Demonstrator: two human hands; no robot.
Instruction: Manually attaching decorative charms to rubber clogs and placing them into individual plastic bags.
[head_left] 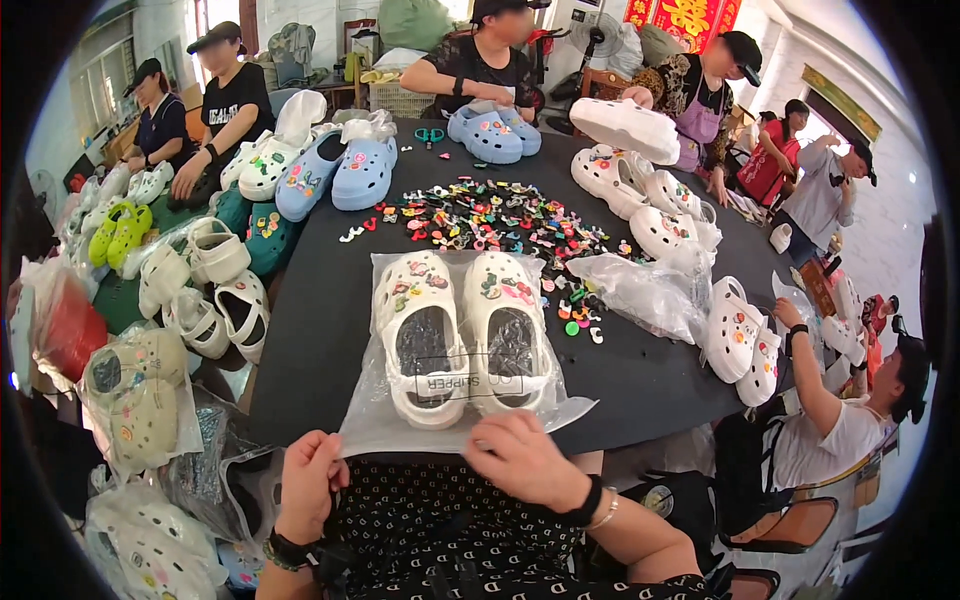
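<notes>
We see two white foam clogs (pixel 440 295), each studded with small coloured charms, side by side inside one clear plastic bag printed in black (pixel 360 420), at the near edge of a black tabletop (pixel 300 340). Our left hand (pixel 310 480) pinches the bag's near left corner, thumb and forefinger together on the plastic; our right hand (pixel 522 458), fingers curled, is at its near edge, and we cannot tell whether it grips the film. Beyond the toes spreads one heap of multicoloured little charms (pixel 500 215), too many for us to count. Right of it we find one crumpled clear plastic bag (pixel 640 290), then two white perforated clogs (pixel 732 335). We count two pale-blue foam clogs (pixel 362 178) left of the heap and two further pale-blue clogs (pixel 487 138) at the far side, by a co-worker in a black top (pixel 495 70). A co-worker in a lilac apron (pixel 703 125) has one hand at one white clog (pixel 625 130).
</notes>
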